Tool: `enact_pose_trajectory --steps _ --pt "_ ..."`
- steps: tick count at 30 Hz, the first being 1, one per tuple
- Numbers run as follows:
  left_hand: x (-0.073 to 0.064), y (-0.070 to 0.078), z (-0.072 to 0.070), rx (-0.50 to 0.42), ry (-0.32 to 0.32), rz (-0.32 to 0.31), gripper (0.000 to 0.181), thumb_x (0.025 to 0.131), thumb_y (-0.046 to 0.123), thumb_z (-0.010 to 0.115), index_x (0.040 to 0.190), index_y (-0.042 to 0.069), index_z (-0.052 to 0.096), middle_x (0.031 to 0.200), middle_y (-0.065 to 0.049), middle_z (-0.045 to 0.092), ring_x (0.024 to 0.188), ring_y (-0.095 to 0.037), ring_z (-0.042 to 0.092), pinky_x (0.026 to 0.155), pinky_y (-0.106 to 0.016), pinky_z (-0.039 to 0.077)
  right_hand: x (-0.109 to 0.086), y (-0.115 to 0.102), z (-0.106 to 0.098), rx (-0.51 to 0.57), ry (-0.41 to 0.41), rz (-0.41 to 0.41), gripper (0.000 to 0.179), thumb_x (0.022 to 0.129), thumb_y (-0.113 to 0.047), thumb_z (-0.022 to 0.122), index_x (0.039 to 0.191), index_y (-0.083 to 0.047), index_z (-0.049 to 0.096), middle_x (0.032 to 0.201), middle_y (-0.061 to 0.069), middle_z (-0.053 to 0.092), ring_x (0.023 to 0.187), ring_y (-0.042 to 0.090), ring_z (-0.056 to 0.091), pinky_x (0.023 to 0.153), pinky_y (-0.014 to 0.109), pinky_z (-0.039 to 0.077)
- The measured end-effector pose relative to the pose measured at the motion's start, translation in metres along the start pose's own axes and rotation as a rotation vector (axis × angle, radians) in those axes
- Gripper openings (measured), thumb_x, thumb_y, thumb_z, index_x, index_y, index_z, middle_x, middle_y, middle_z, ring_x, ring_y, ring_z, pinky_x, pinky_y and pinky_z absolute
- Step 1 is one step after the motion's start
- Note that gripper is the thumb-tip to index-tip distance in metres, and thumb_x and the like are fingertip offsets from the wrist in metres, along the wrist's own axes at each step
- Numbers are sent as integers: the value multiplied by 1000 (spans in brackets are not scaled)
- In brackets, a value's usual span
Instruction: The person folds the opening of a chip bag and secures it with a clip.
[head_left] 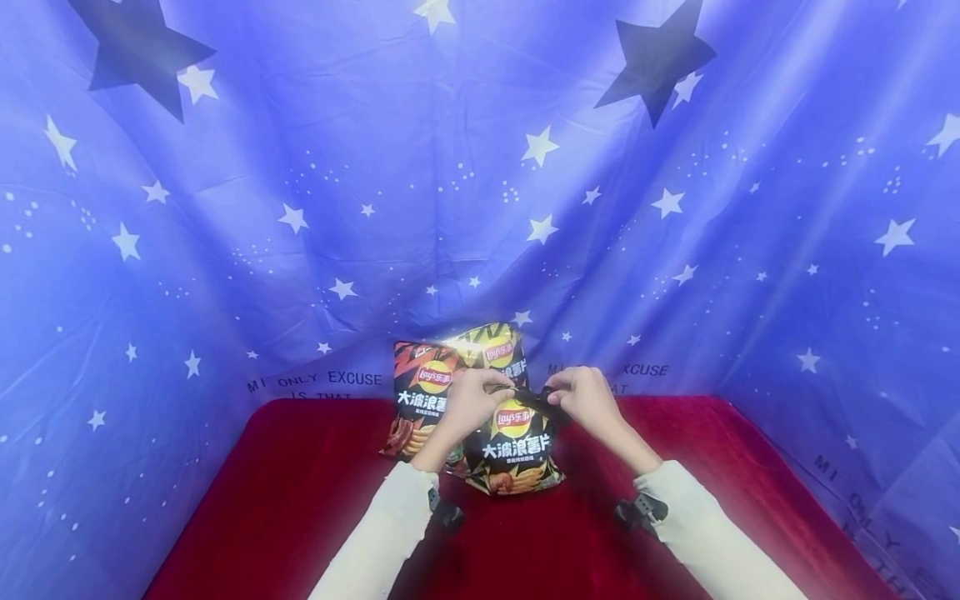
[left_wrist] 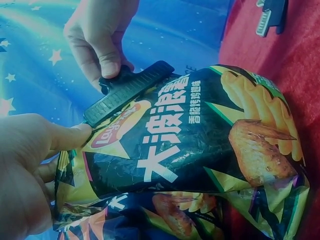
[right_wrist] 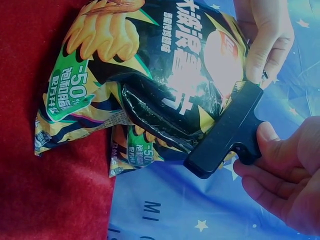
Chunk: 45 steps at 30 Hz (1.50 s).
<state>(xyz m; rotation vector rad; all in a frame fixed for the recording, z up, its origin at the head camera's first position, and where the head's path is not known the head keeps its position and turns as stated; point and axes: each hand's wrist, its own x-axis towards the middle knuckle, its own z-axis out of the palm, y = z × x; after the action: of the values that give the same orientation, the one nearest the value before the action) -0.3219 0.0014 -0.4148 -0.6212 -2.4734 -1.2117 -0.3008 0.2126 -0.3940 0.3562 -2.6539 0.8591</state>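
Observation:
My left hand (head_left: 480, 398) pinches the top corner of a black and yellow potato chip bag (head_left: 516, 450), with the thumb on the front in the left wrist view. A long black bag clip (right_wrist: 225, 132) lies across the bag's top edge. My right hand (right_wrist: 287, 170) pinches the clip's handle between thumb and fingers. The bag is puffed and shows a chicken wing and wavy chips (left_wrist: 262, 155) on its front. How far the clip's jaws reach over the bag's back is hidden.
Behind stand a red and black chip bag (head_left: 416, 400) on the left and another yellow chip bag (head_left: 491, 342). Red cloth (head_left: 300, 500) covers the table, and a blue star-printed curtain (head_left: 450, 208) hangs around it. A dark ridged object (left_wrist: 272, 17) shows at the left wrist view's upper right.

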Motion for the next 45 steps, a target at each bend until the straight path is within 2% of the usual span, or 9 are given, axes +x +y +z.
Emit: enact_pose_trajectory --steps 10,14,19,27,35,45 --pt "-1 2 0 -22 -14 -8 11 86 15 80 97 12 80 96 -1 80 83 -15 72 82 -34 55 0 0 -2 10 -31 -6 18 79 2 78 96 -2 79 95 15 78 85 26 72 75 39 61" --pt "-2 3 -1 -11 -20 -4 12 86 16 80 98 13 80 97 0 80 82 -14 71 80 -32 54 0 1 -3 10 -44 -21 17 78 1 79 95 -4 80 94 14 78 85 26 71 75 40 60" --pt "-2 4 -1 -6 -19 -2 11 86 17 80 97 13 81 96 0 80 79 -13 69 75 -28 53 1 2 -5 34 -70 -2 17 78 0 79 94 -4 80 93 13 78 84 24 71 75 40 60" --pt "-2 6 -1 -3 -19 -20 11 86 18 80 97 15 81 96 1 80 82 -14 70 78 -30 53 2 6 -6 82 -103 25 21 79 0 80 100 0 78 97 17 78 92 31 73 83 47 60" --pt "-1 6 0 14 -22 -8 12 87 18 80 98 14 81 97 1 80 84 -15 71 78 -29 53 3 9 -7 119 -120 41 23 79 0 79 102 1 78 99 17 78 96 33 73 87 49 60" --pt "-1 4 1 5 -22 -10 13 86 17 80 98 12 81 96 1 80 76 -11 66 73 -26 50 3 11 -7 153 -125 41 22 79 -2 81 101 0 78 98 17 78 96 34 74 87 49 60"
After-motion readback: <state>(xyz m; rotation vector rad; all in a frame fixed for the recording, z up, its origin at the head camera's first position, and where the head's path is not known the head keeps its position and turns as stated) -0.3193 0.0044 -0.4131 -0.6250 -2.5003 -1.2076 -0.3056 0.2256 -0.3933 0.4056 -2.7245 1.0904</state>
